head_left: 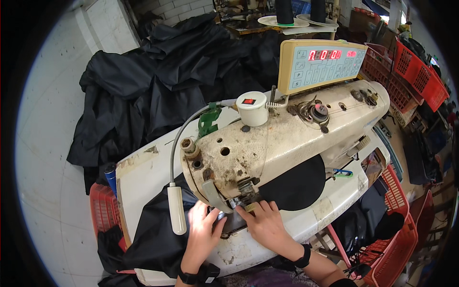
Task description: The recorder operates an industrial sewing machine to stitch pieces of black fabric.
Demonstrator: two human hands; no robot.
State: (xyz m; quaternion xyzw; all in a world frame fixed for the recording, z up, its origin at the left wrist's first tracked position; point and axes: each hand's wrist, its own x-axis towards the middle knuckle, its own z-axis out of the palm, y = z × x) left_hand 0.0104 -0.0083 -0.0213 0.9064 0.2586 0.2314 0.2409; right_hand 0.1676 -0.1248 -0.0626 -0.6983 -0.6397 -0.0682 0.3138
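Observation:
A worn cream sewing machine [282, 138] fills the middle of the view, its needle end towards me. Just left of the presser foot is my left hand [203, 229], its fingers stretched and apart over the metal plate, tips partly behind the machine head. My right hand [265, 227] reaches in from the other side, index finger at the needle area and the other fingers bent. Whatever its fingertips grip is hidden. Black fabric [160, 229] lies beside and partly under my left hand. A round black piece [299, 184] lies beneath the machine arm.
A lit control panel [322, 66] stands on the machine. A lamp on a bent neck [176, 210] hangs by the head. Heaped black fabric [191, 62] lies behind the white table [143, 167]. Red baskets [423, 76] stand at right, another basket [103, 208] at left. Thread cones [284, 12] stand behind.

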